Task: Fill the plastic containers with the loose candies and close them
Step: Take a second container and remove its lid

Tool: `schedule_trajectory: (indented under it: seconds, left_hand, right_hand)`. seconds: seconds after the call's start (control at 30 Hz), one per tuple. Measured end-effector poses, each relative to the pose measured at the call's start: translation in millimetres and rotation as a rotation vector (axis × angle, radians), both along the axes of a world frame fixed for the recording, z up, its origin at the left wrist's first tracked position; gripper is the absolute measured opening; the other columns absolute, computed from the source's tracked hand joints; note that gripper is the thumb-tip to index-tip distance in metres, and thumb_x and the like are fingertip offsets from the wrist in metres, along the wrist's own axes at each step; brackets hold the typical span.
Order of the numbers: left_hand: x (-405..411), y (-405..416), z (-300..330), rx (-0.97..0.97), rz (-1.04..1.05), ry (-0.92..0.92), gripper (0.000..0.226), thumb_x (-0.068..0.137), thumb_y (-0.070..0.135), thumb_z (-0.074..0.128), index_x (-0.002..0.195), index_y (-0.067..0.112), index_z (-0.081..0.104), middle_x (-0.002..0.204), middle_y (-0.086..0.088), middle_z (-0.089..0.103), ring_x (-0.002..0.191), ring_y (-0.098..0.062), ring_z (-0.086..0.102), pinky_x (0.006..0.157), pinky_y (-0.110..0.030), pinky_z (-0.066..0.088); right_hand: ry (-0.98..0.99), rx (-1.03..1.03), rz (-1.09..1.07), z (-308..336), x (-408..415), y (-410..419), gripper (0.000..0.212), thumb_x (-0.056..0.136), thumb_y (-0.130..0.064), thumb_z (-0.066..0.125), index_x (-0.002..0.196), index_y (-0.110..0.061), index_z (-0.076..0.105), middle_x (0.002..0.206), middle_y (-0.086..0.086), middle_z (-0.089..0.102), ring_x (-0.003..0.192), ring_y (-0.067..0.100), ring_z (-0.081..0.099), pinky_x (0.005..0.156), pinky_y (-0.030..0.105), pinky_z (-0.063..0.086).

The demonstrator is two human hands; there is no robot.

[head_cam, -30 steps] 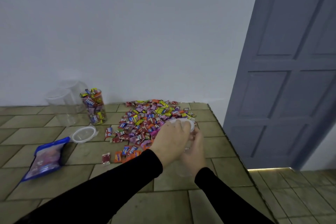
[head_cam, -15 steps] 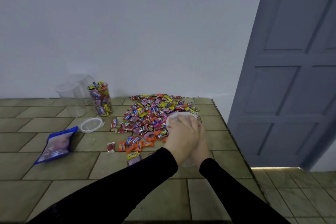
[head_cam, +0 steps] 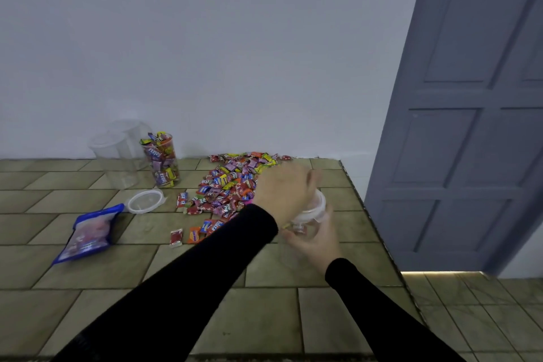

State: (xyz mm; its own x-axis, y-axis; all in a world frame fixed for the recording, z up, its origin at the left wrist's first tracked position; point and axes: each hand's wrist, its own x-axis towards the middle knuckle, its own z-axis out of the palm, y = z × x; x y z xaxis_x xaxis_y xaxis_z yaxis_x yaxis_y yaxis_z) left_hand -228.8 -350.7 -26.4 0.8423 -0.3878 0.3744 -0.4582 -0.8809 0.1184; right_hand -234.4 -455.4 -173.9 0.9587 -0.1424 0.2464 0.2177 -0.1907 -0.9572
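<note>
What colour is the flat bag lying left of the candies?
Blue-edged bag, pinkish middle; head view.

Dim even light, motion blur, wide-angle distortion

Tiled counter against pale wall, grey door at right. Right hand grips clear container from below. Left hand over container's white lid, fingers blurred, grip unclear. Candy pile just behind hands, few stray pieces nearer camera. Candy-filled jar uncovered near wall; two empty containers beside it. Loose lid flat on counter. Blue bag lying at left.
</note>
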Motion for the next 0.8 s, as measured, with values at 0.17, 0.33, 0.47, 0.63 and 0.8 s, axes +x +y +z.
schedule_trajectory:
  seconds: [0.17, 0.33, 0.47, 0.63, 0.8]
  left_hand:
    - [40.2, 15.3, -16.0, -0.251, 0.044, 0.415, 0.048, 0.099, 0.042, 0.041, 0.061, 0.014, 0.038, 0.057, 0.0, 0.036, 0.056, -0.02, 0.038, 0.053, -0.029, 0.029]
    - [44.8, 10.7, -20.9, -0.384, 0.107, 0.622, 0.062, 0.098, 0.051, 0.043, 0.045, 0.019, 0.036, 0.038, 0.005, 0.032, 0.035, -0.01, 0.034, 0.046, -0.024, 0.027]
    - [43.8, 12.1, -22.8, -0.371, 0.103, 0.564, 0.062, 0.096, 0.058, 0.041, 0.051, 0.015, 0.035, 0.044, 0.002, 0.033, 0.041, -0.013, 0.035, 0.049, -0.027, 0.027]
    - [34.9, 30.6, -4.8, -0.284, 0.131, 0.701, 0.067, 0.083, 0.07, 0.051, 0.061, 0.006, 0.056, 0.052, -0.01, 0.059, 0.045, -0.019, 0.056, 0.05, -0.023, 0.046]
    - [19.9, 42.8, -10.7, -0.333, 0.101, 1.016, 0.061, 0.077, 0.068, 0.061, 0.082, 0.007, 0.067, 0.064, -0.001, 0.068, 0.043, -0.009, 0.057, 0.043, -0.019, 0.037]
  right_hand:
    - [0.034, 0.007, 0.057, 2.3, 0.9, -6.1, 0.075, 0.063, -0.008, 0.088, 0.125, -0.017, 0.046, 0.113, -0.01, 0.062, 0.1, -0.007, 0.061, 0.077, 0.007, 0.047]
    - [0.056, -0.011, 0.085, 9.2, 1.0, -11.6, 0.076, 0.064, -0.008, 0.088, 0.128, -0.013, 0.048, 0.115, -0.009, 0.063, 0.098, -0.01, 0.06, 0.077, 0.005, 0.045]
    - [0.083, -0.001, 0.1, 7.6, 4.0, -14.0, 0.077, 0.063, -0.013, 0.089, 0.127, -0.016, 0.048, 0.115, -0.01, 0.062, 0.097, -0.012, 0.059, 0.076, 0.004, 0.044]
    - [0.081, -0.013, 0.087, 6.1, 3.8, -14.3, 0.073, 0.063, -0.013, 0.089, 0.123, -0.02, 0.047, 0.112, -0.014, 0.06, 0.095, -0.016, 0.058, 0.075, 0.003, 0.043]
    - [0.058, -0.014, 0.056, 1.3, 4.6, -12.8, 0.079, 0.061, -0.017, 0.091, 0.127, -0.016, 0.046, 0.117, -0.003, 0.063, 0.104, 0.003, 0.062, 0.079, 0.01, 0.048]
